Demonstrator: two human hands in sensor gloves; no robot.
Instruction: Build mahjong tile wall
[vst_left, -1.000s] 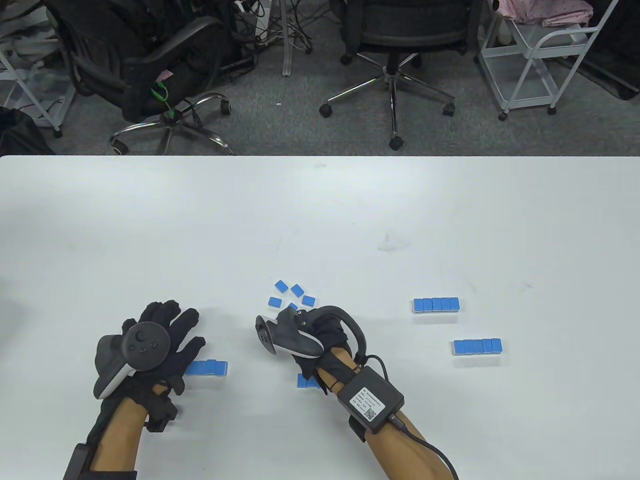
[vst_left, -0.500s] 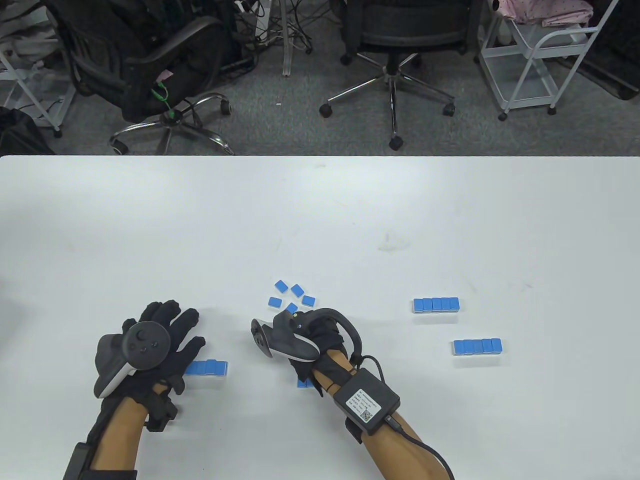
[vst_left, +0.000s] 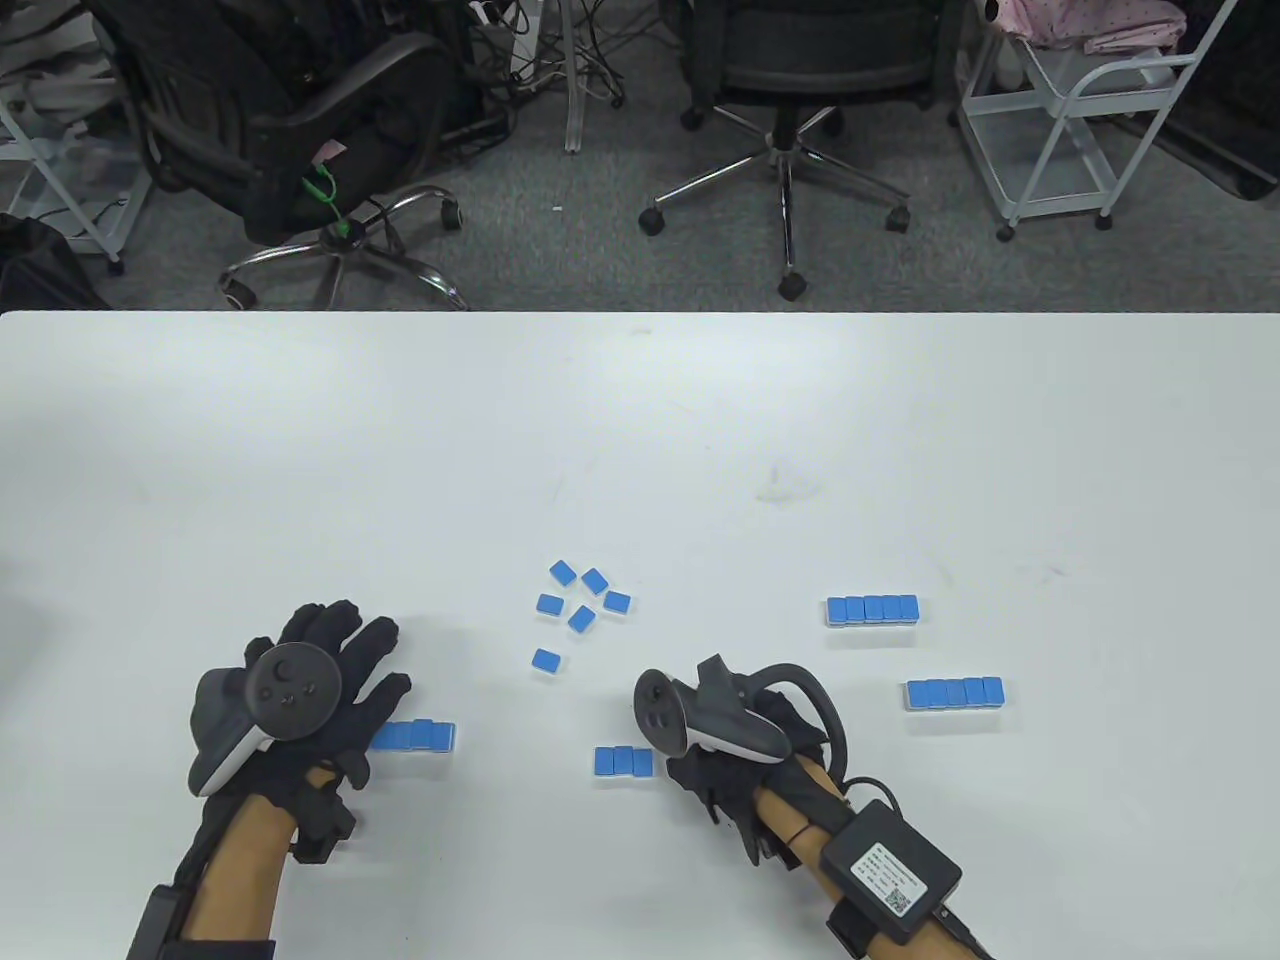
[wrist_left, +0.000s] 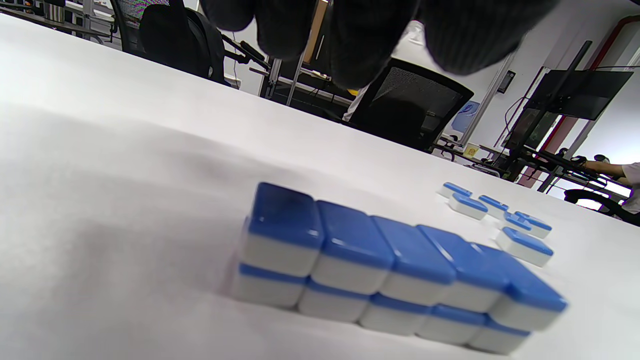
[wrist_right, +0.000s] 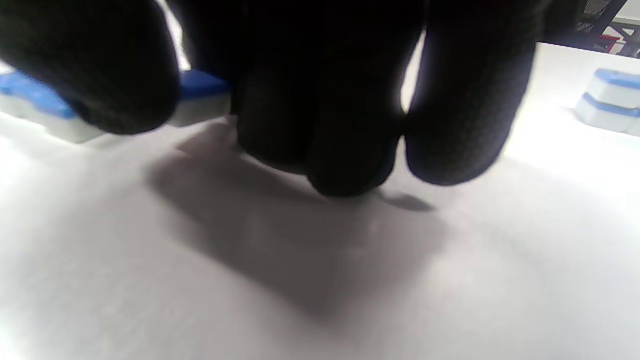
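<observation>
Blue-backed mahjong tiles lie on the white table (vst_left: 640, 450). My left hand (vst_left: 330, 670) is spread open and empty, over the left end of a two-layer row (vst_left: 420, 735); the left wrist view shows that row (wrist_left: 395, 265) several tiles long under my fingers (wrist_left: 370, 40). My right hand (vst_left: 715, 775) sits just right of a single-layer row of three tiles (vst_left: 623, 761). In the right wrist view its fingers (wrist_right: 320, 125) hang bunched with tips near the table, and blue tiles (wrist_right: 200, 85) show behind them. Whether they hold a tile is hidden.
Several loose tiles (vst_left: 582, 600) lie scattered mid-table, one (vst_left: 546, 659) apart and nearer me. Two finished two-layer rows stand at the right (vst_left: 872, 609) (vst_left: 954, 693). Office chairs and a cart stand beyond the table's far edge.
My right hand has pulled back from the loose tiles toward me and to the right, uncovering the single tile and the three-tile row. The left hand has not moved.
</observation>
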